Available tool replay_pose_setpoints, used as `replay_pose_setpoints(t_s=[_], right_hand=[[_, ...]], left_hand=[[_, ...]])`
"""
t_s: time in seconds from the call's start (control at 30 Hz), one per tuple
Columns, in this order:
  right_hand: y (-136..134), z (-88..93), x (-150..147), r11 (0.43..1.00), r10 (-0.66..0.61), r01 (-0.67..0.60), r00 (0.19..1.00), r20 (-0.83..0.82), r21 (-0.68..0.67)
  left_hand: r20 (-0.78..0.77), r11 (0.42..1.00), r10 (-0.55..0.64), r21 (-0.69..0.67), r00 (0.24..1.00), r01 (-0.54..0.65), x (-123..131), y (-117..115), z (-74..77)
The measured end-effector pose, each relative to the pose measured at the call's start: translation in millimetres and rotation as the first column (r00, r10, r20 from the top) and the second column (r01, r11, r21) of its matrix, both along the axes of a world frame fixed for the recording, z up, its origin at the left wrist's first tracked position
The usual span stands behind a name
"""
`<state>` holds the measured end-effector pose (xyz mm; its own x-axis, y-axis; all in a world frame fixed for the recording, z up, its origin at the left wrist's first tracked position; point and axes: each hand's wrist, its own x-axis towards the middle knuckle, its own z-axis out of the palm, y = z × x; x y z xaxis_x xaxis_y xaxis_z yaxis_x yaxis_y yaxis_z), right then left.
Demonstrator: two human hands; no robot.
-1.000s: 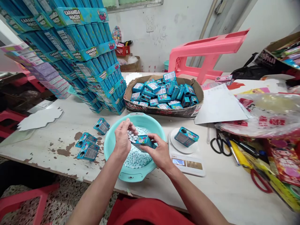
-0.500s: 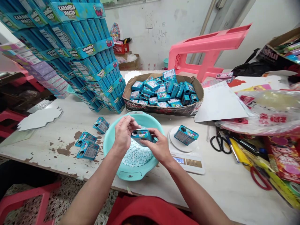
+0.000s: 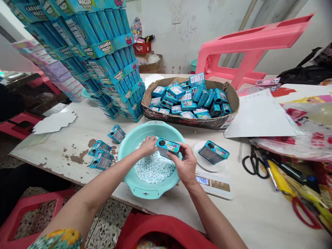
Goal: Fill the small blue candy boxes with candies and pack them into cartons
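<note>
A small blue candy box [image 3: 168, 146] with a round hole in its top is held over the bowl by my right hand [image 3: 186, 162], closed around its right end. Down among the pale blue and white candies [image 3: 153, 171], my left hand [image 3: 148, 146] has its fingers curled into them; the fingertips are partly hidden. The candies lie in a turquoise plastic bowl [image 3: 145, 193]. On a white kitchen scale [image 3: 220, 190] to the right stands another blue box [image 3: 214, 152], and the display is lit. Left of the bowl, three more boxes [image 3: 101, 160] stand on the table.
Behind the bowl, a cut-down carton [image 3: 186, 121] holds many blue boxes. Tall stacked display trays [image 3: 106, 48] rise at the left. White sheets [image 3: 259, 117], black scissors [image 3: 255, 164] and red-handled scissors [image 3: 304, 214] lie to the right. A pink plastic stool [image 3: 249, 52] stands behind.
My left hand has moved from the box's opening down into the candies. My right hand still holds the box, now farther from the left hand. The view has shifted slightly.
</note>
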<state>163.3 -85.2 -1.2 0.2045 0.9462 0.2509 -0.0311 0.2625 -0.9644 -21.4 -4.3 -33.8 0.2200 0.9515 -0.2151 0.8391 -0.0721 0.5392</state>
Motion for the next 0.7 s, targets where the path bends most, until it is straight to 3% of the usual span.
replay_pose_setpoints(t_s=[0.1,0.23,0.37,0.43,0.53,0.63,0.7], right_hand=[[-2,-0.6,-1,0.999,-0.042,0.042,0.999,0.013,-0.003],[-2,-0.2,0,0.997,-0.079,0.079,0.996,0.033,0.0],[-3,-1.9,0,0.996,-0.091,0.092,0.995,0.031,-0.012],[-4,-2.9,0,0.995,-0.093,0.094,0.995,0.031,-0.017],[-5,-4.4,-1,0.995,-0.093,0.094,0.995,0.039,-0.017],[-4,-4.1,-2,0.995,-0.098,0.099,0.994,0.037,-0.022],[-4,-0.4,-1,0.996,-0.084,0.085,0.996,0.032,-0.037]], left_hand=[[-0.138,0.994,-0.089,-0.075,0.986,0.079,1,-18,1.5],[-0.253,0.963,-0.225,-0.205,0.941,0.175,-6,-63,20.1],[-0.317,0.921,-0.319,-0.327,0.893,0.213,9,-99,35.5],[-0.213,0.901,-0.32,-0.37,0.923,0.227,24,-105,34.3],[0.048,0.913,-0.264,-0.311,0.963,0.265,44,-103,23.0],[0.265,0.953,-0.101,-0.252,0.959,0.169,55,-97,12.6],[0.369,0.941,0.054,-0.328,0.928,0.076,55,-96,12.2]])
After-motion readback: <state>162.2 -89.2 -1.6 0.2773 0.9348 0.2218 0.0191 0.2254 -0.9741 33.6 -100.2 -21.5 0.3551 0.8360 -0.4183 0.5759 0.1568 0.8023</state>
